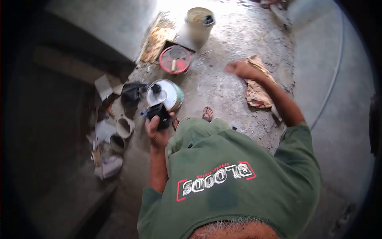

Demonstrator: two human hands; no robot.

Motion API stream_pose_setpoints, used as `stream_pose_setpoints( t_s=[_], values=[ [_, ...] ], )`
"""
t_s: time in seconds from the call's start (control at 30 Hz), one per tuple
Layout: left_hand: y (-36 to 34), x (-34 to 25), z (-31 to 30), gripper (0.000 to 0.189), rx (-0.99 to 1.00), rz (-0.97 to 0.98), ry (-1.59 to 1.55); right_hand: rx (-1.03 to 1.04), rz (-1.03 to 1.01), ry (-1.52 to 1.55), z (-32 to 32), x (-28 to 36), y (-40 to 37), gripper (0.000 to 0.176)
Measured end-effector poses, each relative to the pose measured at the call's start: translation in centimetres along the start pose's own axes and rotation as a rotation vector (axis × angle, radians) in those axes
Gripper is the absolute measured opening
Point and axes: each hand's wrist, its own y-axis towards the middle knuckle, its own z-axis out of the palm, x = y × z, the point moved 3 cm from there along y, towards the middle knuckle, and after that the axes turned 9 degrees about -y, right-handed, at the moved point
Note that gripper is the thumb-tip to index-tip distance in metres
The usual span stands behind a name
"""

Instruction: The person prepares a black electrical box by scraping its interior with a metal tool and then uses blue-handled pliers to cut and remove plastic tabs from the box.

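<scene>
My left hand point(158, 134) is closed around a small black box-shaped object point(158, 115), held in front of my waist on the left. In this view the object overlaps the near edge of a bucket with a white lid point(169, 93), and a dark round piece point(156, 89) lies on that lid. My right arm reaches forward, with my right hand point(241, 70) over the floor beside a crumpled brown paper sack point(258, 89). The fingers of this hand are smeared by motion.
Ahead stands a red tub point(175, 59) with a tool in it, then a pale bucket point(200, 18). Cut pipe pieces point(125, 126) and a black bag point(133, 92) lie at left. A hose point(336, 71) runs along the right wall, and the concrete floor point(242, 36) is rough.
</scene>
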Motion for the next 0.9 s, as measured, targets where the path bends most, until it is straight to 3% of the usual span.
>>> stream_pose_setpoints(
  t_s=[0.03,0.1,0.23,0.33,0.5,0.57,0.63,0.77,0.9],
  values=[
    [-0.1,-0.6,2.7,0.050,0.007,-0.088,-0.002,0.073,-0.108,-0.007,3.9,4.2,-0.8,0.041],
    [-0.6,-0.3,2.5,0.056,-0.049,-0.039,0.072,0.179,-0.282,0.169,10.5,10.3,-2.6,0.041],
    [-1.3,-0.5,1.9,0.060,-0.076,-0.025,0.095,0.135,-0.313,0.424,12.1,18.4,-4.4,0.032],
    [-1.3,-0.4,1.6,0.060,-0.072,-0.028,0.091,-0.059,-0.320,0.499,11.3,20.2,-4.4,0.030],
    [0.1,0.9,2.3,0.063,-0.022,-0.092,0.159,-0.168,-0.318,0.632,10.8,19.5,-3.3,0.023],
    [1.1,1.7,3.6,0.065,-0.006,-0.100,0.161,-0.196,-0.291,0.533,10.9,18.2,-3.0,0.018],
    [1.6,2.7,3.3,0.066,0.012,-0.123,0.163,-0.246,-0.223,0.683,11.6,16.6,-2.9,0.021],
    [4.8,6.2,4.3,0.068,0.046,-0.228,0.191,-0.429,-0.226,0.602,10.0,12.5,-2.9,0.023],
    [6.4,9.1,6.5,0.069,0.090,-0.255,0.187,-0.360,-0.114,0.536,7.6,8.8,-3.7,0.028]
  ],
)
